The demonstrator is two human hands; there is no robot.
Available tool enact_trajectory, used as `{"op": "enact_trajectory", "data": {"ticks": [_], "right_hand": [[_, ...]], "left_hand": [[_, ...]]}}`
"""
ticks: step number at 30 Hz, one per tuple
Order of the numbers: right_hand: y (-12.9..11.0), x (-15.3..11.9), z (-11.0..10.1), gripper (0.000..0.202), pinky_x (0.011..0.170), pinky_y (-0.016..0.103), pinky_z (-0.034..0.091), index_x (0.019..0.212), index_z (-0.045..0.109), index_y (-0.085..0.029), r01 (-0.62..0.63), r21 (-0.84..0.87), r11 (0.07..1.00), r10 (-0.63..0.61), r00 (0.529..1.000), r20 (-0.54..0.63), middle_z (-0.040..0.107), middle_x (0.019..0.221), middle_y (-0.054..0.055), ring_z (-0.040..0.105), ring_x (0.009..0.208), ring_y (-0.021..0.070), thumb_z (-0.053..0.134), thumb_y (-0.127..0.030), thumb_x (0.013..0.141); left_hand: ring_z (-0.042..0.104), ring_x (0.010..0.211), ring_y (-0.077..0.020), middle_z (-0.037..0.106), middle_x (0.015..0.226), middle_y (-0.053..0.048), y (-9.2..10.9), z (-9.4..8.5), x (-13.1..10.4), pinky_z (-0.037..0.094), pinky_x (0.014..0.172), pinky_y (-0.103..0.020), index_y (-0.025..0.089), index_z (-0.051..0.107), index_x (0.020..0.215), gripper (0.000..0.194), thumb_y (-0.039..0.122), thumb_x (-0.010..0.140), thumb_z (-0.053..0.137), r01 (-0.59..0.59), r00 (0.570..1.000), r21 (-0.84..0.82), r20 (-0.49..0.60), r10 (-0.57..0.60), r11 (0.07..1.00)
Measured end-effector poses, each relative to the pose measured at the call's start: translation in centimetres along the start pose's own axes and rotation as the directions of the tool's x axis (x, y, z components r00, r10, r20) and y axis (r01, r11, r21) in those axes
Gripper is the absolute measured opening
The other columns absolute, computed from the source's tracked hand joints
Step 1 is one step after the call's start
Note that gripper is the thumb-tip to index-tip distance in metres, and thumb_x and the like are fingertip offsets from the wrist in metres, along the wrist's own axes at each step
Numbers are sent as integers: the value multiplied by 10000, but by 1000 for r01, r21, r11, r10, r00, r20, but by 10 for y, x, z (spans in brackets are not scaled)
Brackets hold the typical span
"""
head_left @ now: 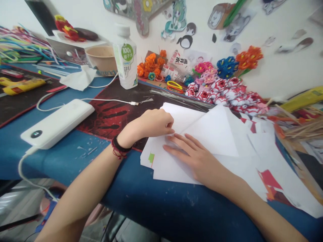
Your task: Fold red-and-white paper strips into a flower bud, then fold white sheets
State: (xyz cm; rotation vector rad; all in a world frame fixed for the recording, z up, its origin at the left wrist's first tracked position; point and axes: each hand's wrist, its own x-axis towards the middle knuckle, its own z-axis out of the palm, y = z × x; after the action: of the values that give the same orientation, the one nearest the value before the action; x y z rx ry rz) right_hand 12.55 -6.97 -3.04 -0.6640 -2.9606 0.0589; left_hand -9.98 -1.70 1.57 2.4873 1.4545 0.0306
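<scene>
L hand (157, 123) curled, can't tell if pinching; R hand (193, 151) spread flat. Blue table (141, 201) carries white sheets (252, 168), w/ folded paper (217, 134) atop, at both hands. Prob. mid-crease; next move needs R steady, L pressing firmly.

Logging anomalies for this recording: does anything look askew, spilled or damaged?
Mildly: the white sheets under the right hand lie askew, their edges not lined up. A crumpled tissue lies near the brown bowl, and pale flecks mark the blue table cover. No spilled liquid shows.
</scene>
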Motion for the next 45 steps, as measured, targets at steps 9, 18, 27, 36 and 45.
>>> {"op": "enact_trajectory", "data": {"ticks": [9,18,27,36,45], "right_hand": [[0,-2,4,794,1183,599,333,1511,440,-199,-34,69,997,37,998,-42,395,1577,145,300,1498,310,405,66,764],[4,-3,9,748,1157,608,370,1486,494,-200,-28,99,995,38,993,-108,445,1521,155,358,1448,346,435,51,784],[14,-22,-1,682,1199,501,385,1475,492,-174,73,245,967,5,953,-302,552,1477,92,426,1442,228,332,62,855],[74,-95,-1,494,1210,585,315,1510,442,-329,-444,188,876,471,872,-135,400,1599,26,358,1482,284,482,-380,1020],[84,-106,-9,415,1245,493,274,1409,573,-363,-529,366,766,586,808,-57,402,1594,-45,378,1474,215,391,-287,1043]], "left_hand": [[637,974,-195,717,1079,-79,12,18,16,469,824,-292,167,715,1047,218,175,929,532,-247,957,-122,-187,223,961],[492,1335,-248,567,1450,-64,8,34,34,375,1090,-420,306,719,1222,353,152,976,519,-495,827,5,-303,473,869],[409,1446,-266,504,1524,-67,4,43,37,342,1133,-437,307,683,1283,342,211,1006,508,-492,839,36,-244,485,870],[420,1437,-276,509,1516,-104,15,42,31,364,1091,-455,257,672,1279,343,177,1010,474,-500,829,68,-251,500,863],[407,1452,-259,541,1495,-78,28,45,30,317,1109,-439,229,615,1342,366,242,1049,397,-549,810,78,-199,552,832]]}}
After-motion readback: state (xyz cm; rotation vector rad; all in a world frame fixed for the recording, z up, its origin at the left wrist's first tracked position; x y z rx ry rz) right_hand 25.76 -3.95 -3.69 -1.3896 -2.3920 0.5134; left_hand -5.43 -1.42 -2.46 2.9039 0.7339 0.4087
